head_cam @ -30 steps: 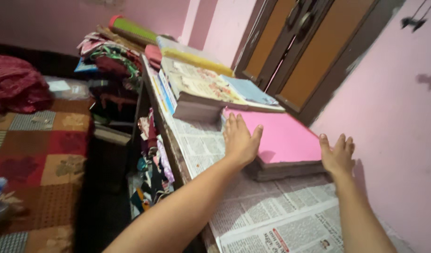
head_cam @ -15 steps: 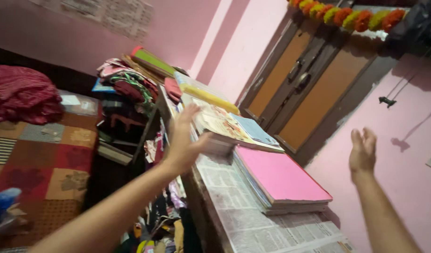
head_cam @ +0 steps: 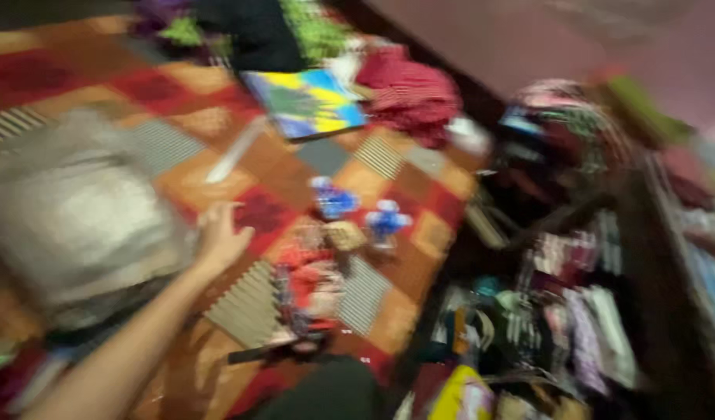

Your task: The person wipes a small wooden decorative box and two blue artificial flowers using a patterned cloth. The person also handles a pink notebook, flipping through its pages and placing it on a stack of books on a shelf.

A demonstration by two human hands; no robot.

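Note:
The view is heavily blurred by motion. My left hand (head_cam: 221, 233) reaches out over a bed covered with a red, orange and grey patchwork spread (head_cam: 217, 124), fingers apart and holding nothing. It is next to a large grey bundle (head_cam: 77, 225) on the left. Small blue and white items (head_cam: 357, 210) and a red heap (head_cam: 311, 288) lie just right of the hand. My right hand is out of view.
A bright blue and yellow flat thing (head_cam: 307, 101) and a red folded cloth (head_cam: 408, 93) lie farther up the bed. At the right stands a dark shelf (head_cam: 575, 311) stuffed with mixed clothes, with more folded clothes (head_cam: 567, 124) piled above.
The view has swung left and down from the paper-lined table with the pink book stack to the bed. My left hand has moved over the bed; my right hand has left the view.

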